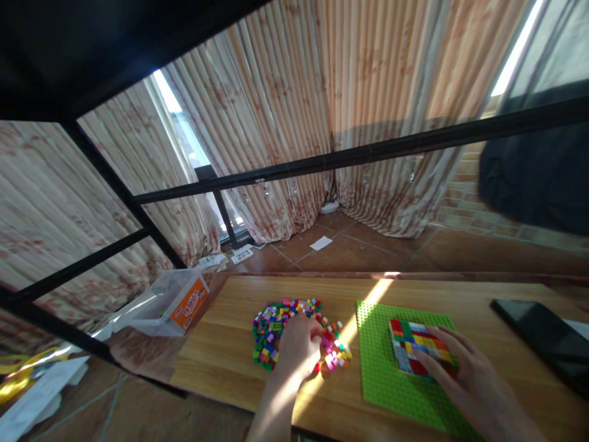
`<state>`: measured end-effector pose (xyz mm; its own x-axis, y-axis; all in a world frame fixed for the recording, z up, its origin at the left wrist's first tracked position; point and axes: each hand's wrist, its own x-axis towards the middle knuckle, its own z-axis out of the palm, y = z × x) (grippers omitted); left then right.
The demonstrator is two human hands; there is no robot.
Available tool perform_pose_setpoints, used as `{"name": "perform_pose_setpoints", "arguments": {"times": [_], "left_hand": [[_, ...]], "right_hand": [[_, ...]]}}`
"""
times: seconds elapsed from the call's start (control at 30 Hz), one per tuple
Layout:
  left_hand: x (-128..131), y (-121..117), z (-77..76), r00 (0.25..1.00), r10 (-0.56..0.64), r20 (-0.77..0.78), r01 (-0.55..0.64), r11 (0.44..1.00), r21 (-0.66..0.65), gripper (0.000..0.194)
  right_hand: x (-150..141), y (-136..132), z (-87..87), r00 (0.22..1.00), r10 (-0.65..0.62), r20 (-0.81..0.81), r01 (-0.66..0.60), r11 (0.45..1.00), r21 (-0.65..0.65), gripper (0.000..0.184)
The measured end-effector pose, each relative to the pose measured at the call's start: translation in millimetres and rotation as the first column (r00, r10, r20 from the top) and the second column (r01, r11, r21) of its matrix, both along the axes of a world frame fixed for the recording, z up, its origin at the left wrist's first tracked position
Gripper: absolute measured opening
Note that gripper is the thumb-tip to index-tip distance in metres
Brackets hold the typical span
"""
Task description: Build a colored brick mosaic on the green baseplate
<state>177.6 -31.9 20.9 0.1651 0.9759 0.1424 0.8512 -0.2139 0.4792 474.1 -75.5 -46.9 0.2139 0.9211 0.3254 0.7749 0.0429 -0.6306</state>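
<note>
My left hand [300,345] reaches into a loose pile of small colourful toy bricks [267,337]. Its fingers are curled, and whatever they hold is hidden. On a green studded baseplate [377,374] to the right sits a low rectangular build of toy bricks [407,344], with red, blue, green, white and yellow pieces in its top layer. My right hand [473,368] lies across the right side of this build, thumb and fingers spread apart and resting on it. Part of the build is covered by that hand.
The wooden table [221,344] carries a dark tablet-like device [538,337] at the right. A clear plastic box [170,301] with an orange label stands beyond the left edge. A black metal frame bar [331,161] crosses in front of the curtains [276,104].
</note>
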Motion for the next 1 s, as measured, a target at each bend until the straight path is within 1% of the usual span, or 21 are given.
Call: {"name": "perform_pose_setpoints", "arguments": {"times": [0.13, 0.23, 0.3, 0.4, 0.63, 0.7, 0.8, 0.9, 1.0], "left_hand": [[18.5, 0.2, -4.0, 0.999, 0.023, -0.040, -0.025, 0.999, -0.029, 0.017], [29.2, 3.8, -6.6, 0.990, 0.081, -0.112, -0.091, 0.992, -0.088, 0.012], [34.8, 6.6, -7.7, 0.979, 0.113, -0.168, -0.134, 0.983, -0.122, 0.013], [41.1, 9.2, -8.4, 0.963, 0.124, -0.238, -0.162, 0.976, -0.148, 0.015], [46.6, 7.7, -7.9, 0.963, 0.124, -0.238, -0.158, 0.979, -0.126, 0.016], [46.6, 6.3, -6.5, 0.969, 0.121, -0.214, -0.146, 0.984, -0.106, 0.015], [45.1, 3.7, -1.3, 0.985, 0.125, -0.121, -0.136, 0.986, -0.092, 0.013], [43.0, 1.4, 5.4, 0.988, 0.154, 0.030, -0.149, 0.981, -0.126, 0.012], [43.2, 0.5, 7.9, 0.961, 0.173, 0.214, -0.131, 0.971, -0.198, 0.013]], "right_hand": [[-0.2, -0.6, -0.3, 1.000, -0.012, 0.014, 0.012, 1.000, 0.008, 0.054], [-1.0, -1.7, 0.6, 0.999, -0.023, 0.024, 0.023, 1.000, -0.003, 0.056], [-2.1, -2.4, 2.2, 0.999, -0.019, 0.032, 0.019, 1.000, -0.006, 0.056], [-3.9, -3.0, 5.7, 0.999, -0.023, 0.028, 0.024, 1.000, -0.015, 0.054], [-6.5, -5.9, 12.1, 1.000, -0.004, 0.024, 0.004, 0.999, -0.035, 0.053], [-7.4, -7.2, 13.4, 1.000, -0.002, 0.026, 0.003, 0.999, -0.038, 0.054], [-8.8, -8.0, 15.1, 1.000, -0.008, 0.015, 0.008, 0.999, -0.039, 0.052], [-9.5, -7.5, 16.5, 1.000, -0.009, -0.002, 0.009, 0.999, -0.039, 0.049], [-10.0, -7.5, 18.2, 1.000, -0.023, -0.008, 0.022, 0.999, -0.030, 0.048]]}}
